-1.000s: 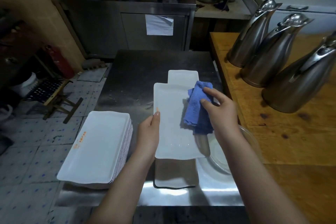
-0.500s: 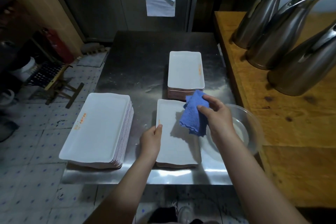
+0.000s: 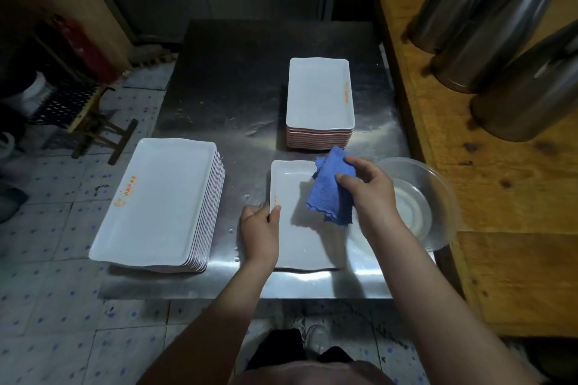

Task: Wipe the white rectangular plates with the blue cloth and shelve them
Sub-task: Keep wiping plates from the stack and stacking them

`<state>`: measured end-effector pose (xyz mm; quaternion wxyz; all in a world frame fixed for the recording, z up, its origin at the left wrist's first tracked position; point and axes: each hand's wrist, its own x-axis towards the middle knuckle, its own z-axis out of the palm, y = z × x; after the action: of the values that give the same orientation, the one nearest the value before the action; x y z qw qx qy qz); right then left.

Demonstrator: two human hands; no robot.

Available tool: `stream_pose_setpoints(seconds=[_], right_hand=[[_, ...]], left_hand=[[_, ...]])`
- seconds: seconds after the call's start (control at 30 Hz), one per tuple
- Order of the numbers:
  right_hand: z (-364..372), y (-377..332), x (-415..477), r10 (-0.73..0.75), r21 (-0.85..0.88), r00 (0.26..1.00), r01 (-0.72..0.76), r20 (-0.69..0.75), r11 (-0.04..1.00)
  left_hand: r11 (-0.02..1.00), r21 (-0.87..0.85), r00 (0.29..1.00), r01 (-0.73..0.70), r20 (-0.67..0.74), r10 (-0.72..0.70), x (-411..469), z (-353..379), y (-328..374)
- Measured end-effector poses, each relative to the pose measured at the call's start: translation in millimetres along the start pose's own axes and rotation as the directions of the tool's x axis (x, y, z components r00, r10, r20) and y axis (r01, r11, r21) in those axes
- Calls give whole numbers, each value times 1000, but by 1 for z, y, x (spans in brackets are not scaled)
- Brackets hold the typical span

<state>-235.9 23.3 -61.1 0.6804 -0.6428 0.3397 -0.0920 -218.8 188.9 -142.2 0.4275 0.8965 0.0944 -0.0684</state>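
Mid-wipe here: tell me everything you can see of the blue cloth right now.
The blue cloth is a soft, fuzzy-looking fabric with a wavy hem, folded and bunched into a hanging wad. The right hand pinches its upper part between thumb and fingers, so it droops over the right half of the single white plate lying on the steel table. It throws a shadow leftward onto the plate; whether its lower edge touches the plate cannot be told.

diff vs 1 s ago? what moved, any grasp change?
The plate, held up off the table a second ago, now lies flat on it. The left hand keeps gripping its left rim; the right hand still holds the blue cloth over it. The left stack, far stack and bowl are unchanged.
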Motion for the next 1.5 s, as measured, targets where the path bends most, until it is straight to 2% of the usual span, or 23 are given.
stream_pose_setpoints(seconds=[0.13,0.33,0.53,0.63,0.77,1.0,1.17,1.5], right_hand=[[3,2,1,9,-15,1000,-8,12,1000],[2,2,3,10,-29,1000,-9,17,1000],[1,-13,12,-17,-9,1000,17,-7,1000],[2,-26,19,-33,30,999,34,-24,999],[6,-47,29,-59,45,997,61,-46,997],[6,-86,44,-126,-10,990,125,-70,992],[9,-104,65,-153,-31,987,152,-54,988],[9,-105,128,-83,-41,997,83,-8,996]], left_hand=[[1000,16,1000,8,-6,-8,0,5,-7],[995,89,998,-53,28,50,7,2,-6],[986,-94,989,-140,-52,136,29,-16,13],[974,-176,990,-142,-45,136,49,-33,35],[922,-320,975,-219,-39,218,72,-51,75],[874,-388,953,-294,-42,302,108,-68,122],[873,-392,953,-291,-39,300,135,-58,140],[906,-375,977,-196,2,212,188,-6,148]])
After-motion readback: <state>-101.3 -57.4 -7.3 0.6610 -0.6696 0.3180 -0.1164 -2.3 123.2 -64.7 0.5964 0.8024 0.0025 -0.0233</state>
